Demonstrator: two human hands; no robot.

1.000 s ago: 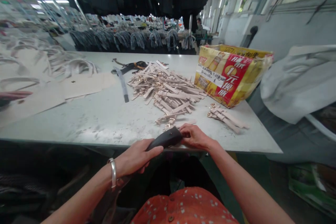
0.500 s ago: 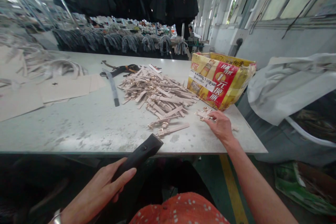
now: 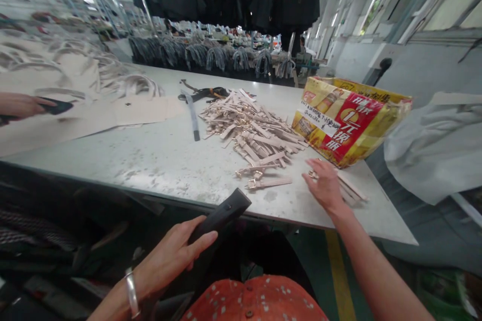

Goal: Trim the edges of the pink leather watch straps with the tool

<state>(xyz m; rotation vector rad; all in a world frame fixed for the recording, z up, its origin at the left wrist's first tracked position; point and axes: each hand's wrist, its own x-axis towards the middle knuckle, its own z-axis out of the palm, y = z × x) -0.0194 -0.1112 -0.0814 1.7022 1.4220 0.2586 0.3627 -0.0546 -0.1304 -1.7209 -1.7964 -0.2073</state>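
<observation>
My left hand (image 3: 171, 261) is closed around a long black strap (image 3: 222, 214), held just below the near edge of the table. My right hand (image 3: 324, 185) reaches onto the table (image 3: 158, 160) with its fingers spread flat over a small bunch of beige strap tabs with gold buckles (image 3: 350, 188). A big heap of the same beige buckle tabs (image 3: 250, 128) lies to the left of that hand. Two loose tabs (image 3: 268, 182) lie at the heap's near edge.
A yellow and red carton (image 3: 348, 120) stands at the table's right, behind my right hand. A grey strip (image 3: 193, 123) and dark straps (image 3: 205, 94) lie past the heap. Beige panels (image 3: 124, 110) cover the left side, where another person's hand (image 3: 20, 104) holds a dark object. Black bags hang behind.
My right hand left the black strap and moved right to the small bunch of tabs, where it now lies. My left hand keeps the strap, drawn a little lower.
</observation>
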